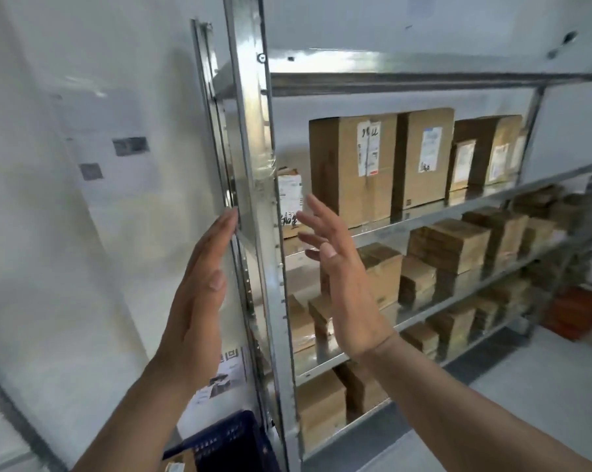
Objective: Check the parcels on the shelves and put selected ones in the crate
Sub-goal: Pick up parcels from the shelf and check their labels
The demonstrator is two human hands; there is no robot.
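I stood in a parcel storeroom. Beyond my right hand (342, 277) ran a steel rack (250, 131) whose shelves (424, 217) were packed with brown cardboard parcels (339, 172), many bearing white shipping labels (368, 148). Left of my left hand (196, 294), printed code sheets (131, 146) hung on a plain white wall (49, 233); below it sat a dark blue crate (233, 447).

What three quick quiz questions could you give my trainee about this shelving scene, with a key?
1. True or false: the right hand is gripping a parcel.
2. Where is the dark blue crate? A) top shelf B) low, left of the shelf upright C) lowest shelf.
3. Fill in: the small white-labelled parcel stands to the ___ of the tall box.
Key: 1 false; 2 B; 3 left.
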